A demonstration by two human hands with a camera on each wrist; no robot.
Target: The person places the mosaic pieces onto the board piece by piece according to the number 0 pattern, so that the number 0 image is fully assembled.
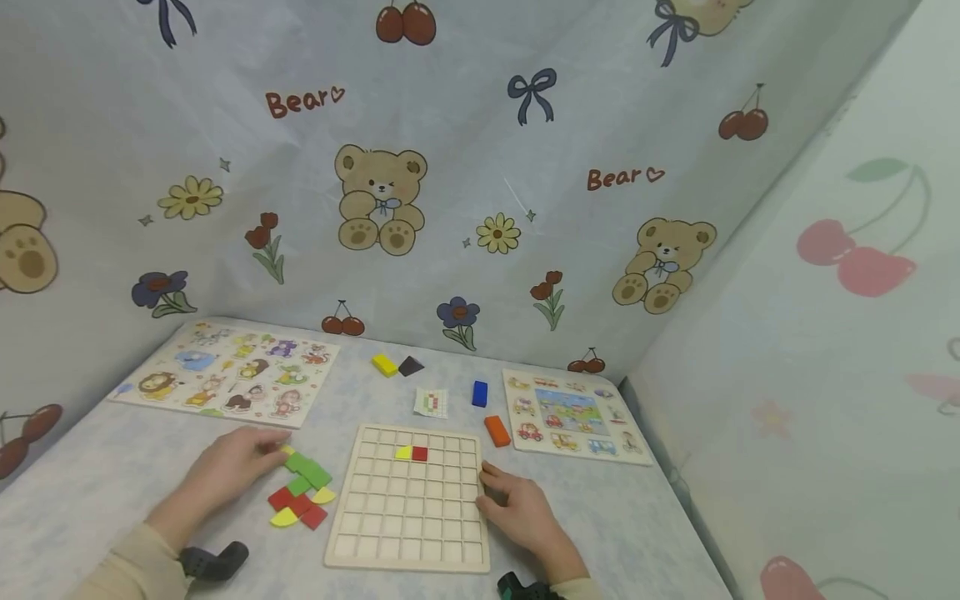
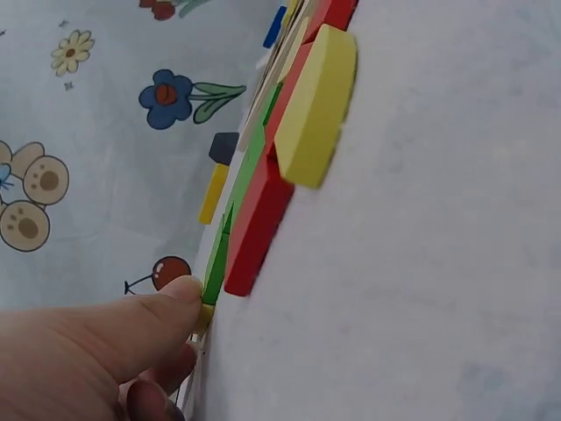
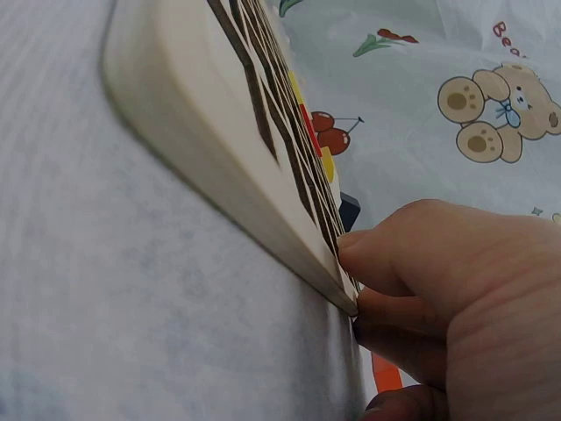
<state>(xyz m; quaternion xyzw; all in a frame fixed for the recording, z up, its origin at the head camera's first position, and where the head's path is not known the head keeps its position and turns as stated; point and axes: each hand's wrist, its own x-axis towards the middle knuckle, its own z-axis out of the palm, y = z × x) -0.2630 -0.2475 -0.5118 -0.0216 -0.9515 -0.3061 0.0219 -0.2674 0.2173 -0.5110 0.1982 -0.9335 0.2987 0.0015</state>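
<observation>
My left hand (image 1: 232,462) is at the far end of a small pile, its thumb and fingers pinching a yellow piece (image 2: 205,317) that they mostly cover. Beside it lie green pieces (image 1: 309,469), red squares (image 1: 302,505) and yellow quarter-round pieces (image 1: 285,517). A wooden grid board (image 1: 408,527) lies flat to the right of the pile, with a yellow quarter-round tile (image 1: 404,452) and a red square tile (image 1: 420,454) side by side in its upper rows. My right hand (image 1: 519,508) grips the board's right edge, thumb on top and fingers at the side.
Behind the board are a small pattern card (image 1: 431,403), a blue block (image 1: 480,393), an orange block (image 1: 497,431), a yellow block (image 1: 385,365) and a dark block (image 1: 410,366). An animal puzzle (image 1: 232,371) lies back left, a vehicle puzzle (image 1: 573,417) back right.
</observation>
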